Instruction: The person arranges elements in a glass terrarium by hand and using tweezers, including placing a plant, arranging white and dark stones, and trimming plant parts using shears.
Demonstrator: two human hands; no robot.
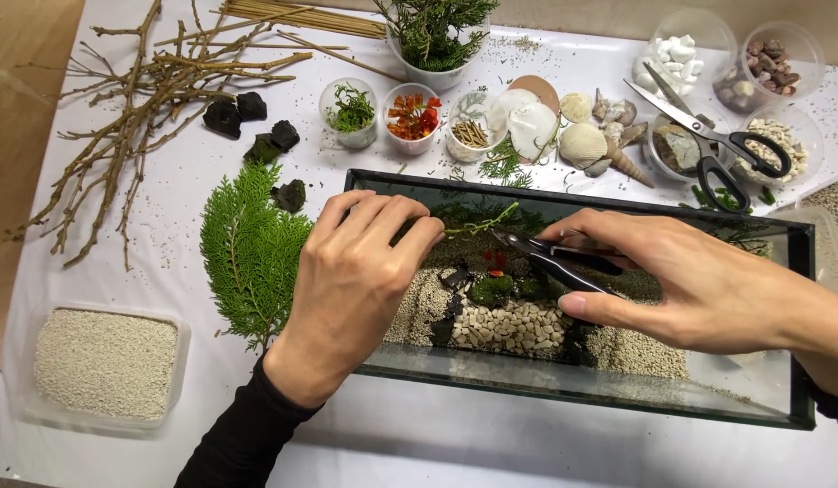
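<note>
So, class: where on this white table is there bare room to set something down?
Bare patches: the front edge below the glass tank, and between the grit tray and green frond. Crowded: the back row of cups, shells, scissors and twigs.

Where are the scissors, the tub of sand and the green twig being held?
scissors (708,131), head view, on the pivot where the blades cross.
tub of sand (104,361), head view, on the sand's middle.
green twig (482,222), head view, on its stem.
</note>
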